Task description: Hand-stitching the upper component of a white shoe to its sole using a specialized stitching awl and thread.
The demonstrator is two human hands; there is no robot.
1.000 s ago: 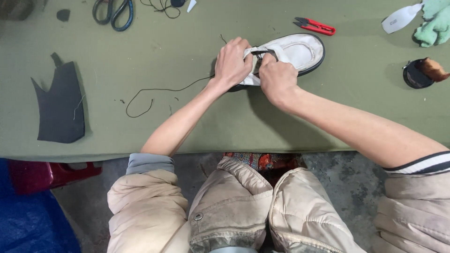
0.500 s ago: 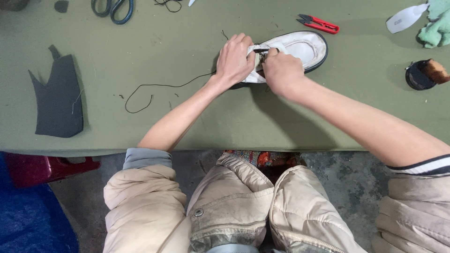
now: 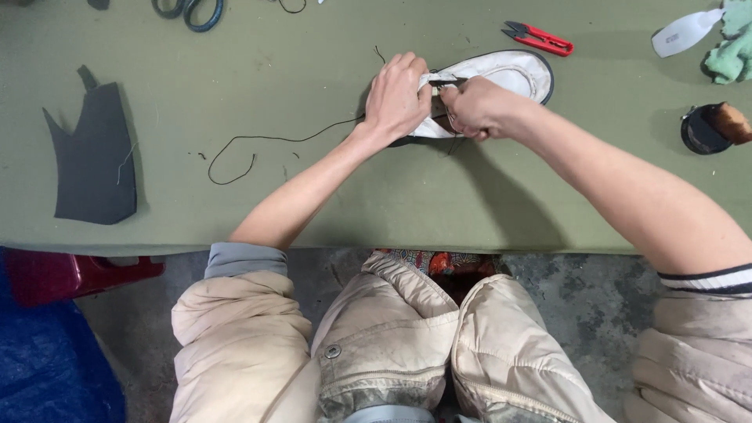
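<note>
A white shoe upper with a dark rim point(image 3: 509, 74) lies on the green table point(image 3: 329, 188). My left hand point(image 3: 397, 98) is closed on its near end and holds it down. My right hand point(image 3: 476, 108) grips the same end beside the left, pinching a thin dark tool or needle at the seam; the fingertips hide what exactly it holds. A black thread point(image 3: 258, 145) trails from under my left hand and loops to the left over the table.
A dark grey cut piece point(image 3: 94, 160) lies at the left. Red snips point(image 3: 540, 37) lie beyond the shoe, scissors point(image 3: 192, 11) at the top edge. At the right are a black round tin with a brush point(image 3: 709, 129), a green cloth point(image 3: 732, 47) and a white insole piece point(image 3: 685, 33).
Both hands stay on the shoe's near end. My right hand has closed in tighter against the left at the seam. The thread loop has hardly shifted.
</note>
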